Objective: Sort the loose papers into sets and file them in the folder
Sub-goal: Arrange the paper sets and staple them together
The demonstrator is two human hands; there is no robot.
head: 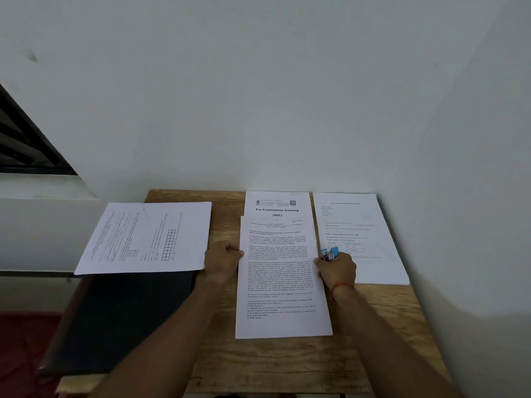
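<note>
Curled round a stapler [330,253], the right grip [337,268] touches the middle set [278,282]; the left grip [224,258] pinches its edge. Binding step, seemingly; next needs squared corners.

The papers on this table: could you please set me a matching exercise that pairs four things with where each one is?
Things
1. Pre Examination Training sheet
2. dark folder
3. blue stapler
4. grid sheet

Places
A. gripped in the right hand
B. lying sideways on the folder's far end
C. on the left of the wooden table, its far end under papers
D. partly under the text sheet that the left hand grips

Pairs: 1-D, 2-C, 3-A, 4-B
</note>
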